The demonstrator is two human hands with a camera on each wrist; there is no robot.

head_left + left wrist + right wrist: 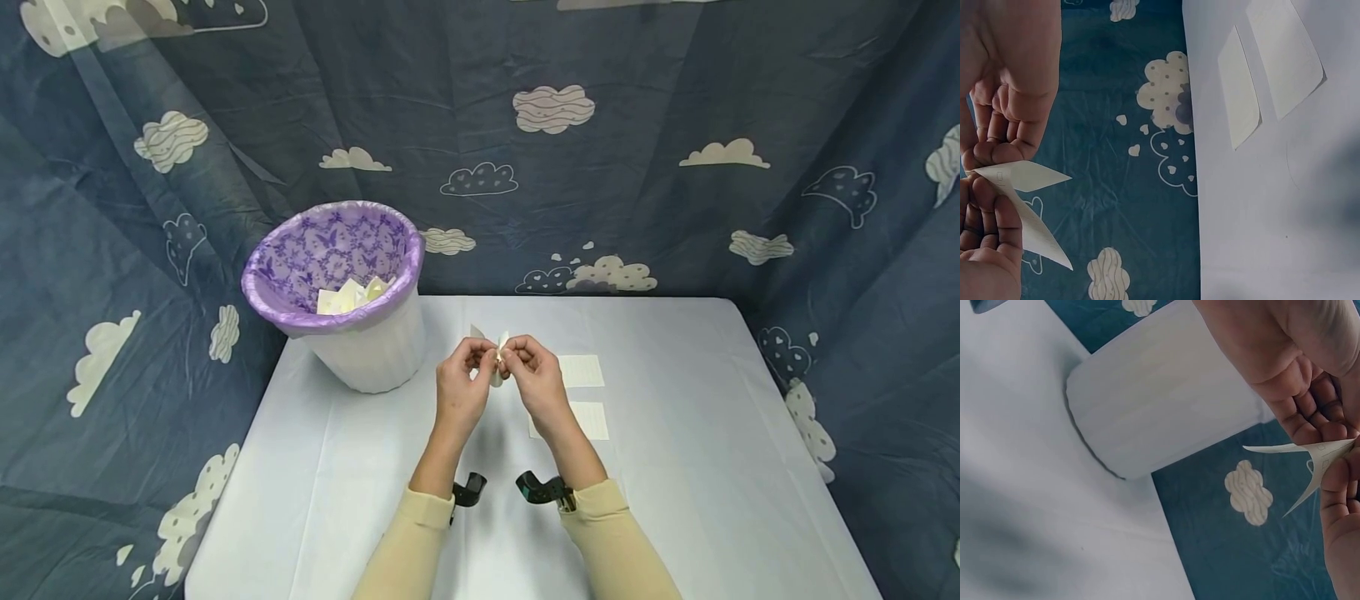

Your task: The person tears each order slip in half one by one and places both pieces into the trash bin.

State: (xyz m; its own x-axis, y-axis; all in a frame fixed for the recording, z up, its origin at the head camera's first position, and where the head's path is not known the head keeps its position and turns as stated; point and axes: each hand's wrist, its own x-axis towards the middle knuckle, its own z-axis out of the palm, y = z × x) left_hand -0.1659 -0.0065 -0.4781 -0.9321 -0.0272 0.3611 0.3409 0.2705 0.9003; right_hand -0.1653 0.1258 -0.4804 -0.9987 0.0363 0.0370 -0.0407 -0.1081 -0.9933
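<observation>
While fingers (1007,219) pinch paper (1036,237), table edge (675,299) beyond

I see a makeshift booth: cloud-printed cloth (637,58) hangs round the far and side edges of the bench (720,467).

Appears as a small piece of cream-coloured paper (1035,176), bent and faintly marked near its gathered end, splays into two pointed flaps, and hangs pinched between the fingertips of the left hand (462,383) and the right hand (537,382), raised over the white table (712,467).
</observation>
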